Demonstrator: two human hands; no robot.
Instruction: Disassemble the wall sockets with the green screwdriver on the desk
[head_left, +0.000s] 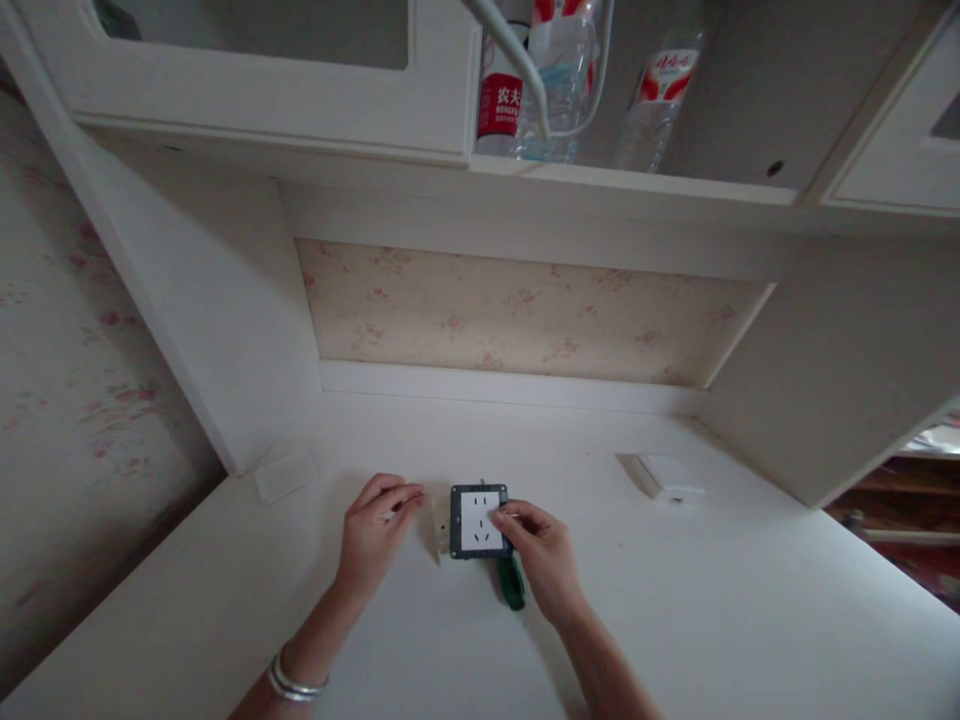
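A white wall socket in a dark frame [475, 520] lies flat on the white desk [675, 620]. My right hand [544, 560] rests on the socket's right edge with fingers curled and pinched at it. Under that hand a green screwdriver handle [512, 586] pokes out toward me. My left hand [375, 530] lies just left of the socket with fingers pinched together on something small that I cannot make out. A thin white piece [442, 530] stands between my left hand and the socket. A metal bracelet [292, 684] sits on my left wrist.
A white plate [285, 476] lies at the back left of the desk and a small white box [666, 476] at the back right. Water bottles [525, 90] stand on the shelf overhead. Cabinet walls close in both sides.
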